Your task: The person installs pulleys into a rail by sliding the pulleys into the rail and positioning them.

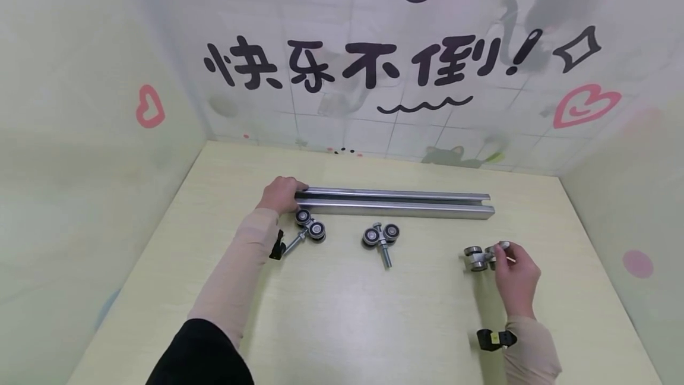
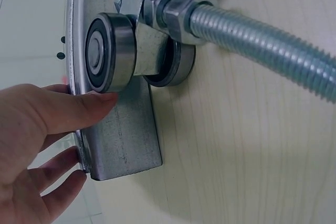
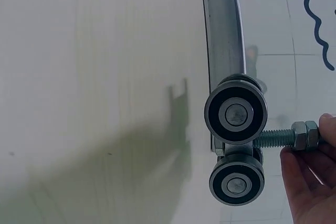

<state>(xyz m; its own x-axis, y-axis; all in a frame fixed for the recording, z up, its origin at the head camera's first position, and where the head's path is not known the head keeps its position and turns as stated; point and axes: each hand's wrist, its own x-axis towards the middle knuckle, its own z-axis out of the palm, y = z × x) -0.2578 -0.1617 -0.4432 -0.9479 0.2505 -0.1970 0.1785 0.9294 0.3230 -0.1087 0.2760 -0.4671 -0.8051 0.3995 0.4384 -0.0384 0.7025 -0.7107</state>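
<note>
A silver metal channel rail [image 1: 395, 210] lies across the back of the table, its open slot facing up. My left hand [image 1: 280, 195] grips the rail's left end, thumb [image 2: 97, 109] on the near side. Just in front of that hand is a roller trolley [image 1: 317, 230] with black-and-silver wheels and a long threaded bolt [image 2: 262, 43]. A second roller trolley [image 1: 371, 237] lies before the rail's middle. Past the rail's right end, my right hand [image 1: 517, 275] pinches a third roller trolley [image 3: 236, 114] by its bolt end near two nuts [image 3: 304, 136], wheels pointing left.
The pale wooden table [image 1: 342, 319] is bounded by a back wall [image 1: 320, 123] with large dark lettering and by a plain wall on either side. A black band [image 1: 496, 339] sits on the right wrist, another black piece [image 1: 278, 246] on the left.
</note>
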